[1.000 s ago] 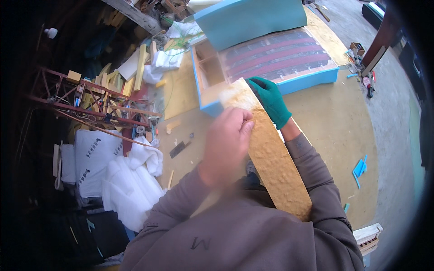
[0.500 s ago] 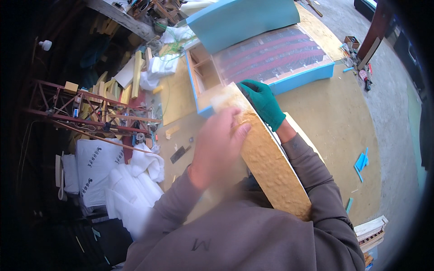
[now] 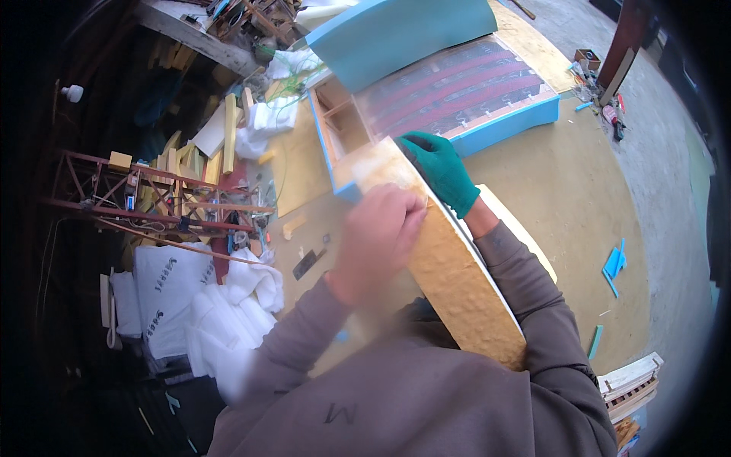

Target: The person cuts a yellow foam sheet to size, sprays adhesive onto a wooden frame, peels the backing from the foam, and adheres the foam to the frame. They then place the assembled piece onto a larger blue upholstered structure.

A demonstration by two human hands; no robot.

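Note:
A long yellow foam slab (image 3: 449,266) stands on edge in front of me, running from my chest toward a blue-edged wooden frame (image 3: 457,99). My right hand (image 3: 440,169), in a green glove, grips the slab's far top end. My bare left hand (image 3: 378,238) is blurred and presses on the slab's left face just below that end. The frame's top is covered by clear film over red slats, with a blue foam panel (image 3: 396,34) resting on its far side.
White wadding and printed bags (image 3: 198,305) lie at my left, beside a red metal truss frame (image 3: 145,202). Wood offcuts (image 3: 221,137) pile at the back left. Blue scraps (image 3: 613,263) dot the tan floor board at right, and a slatted crate (image 3: 628,385) sits at the lower right.
The slab and both hands have shifted slightly right and toward me. My left hand has slid a little down along the slab's face; the gloved right hand keeps its hold.

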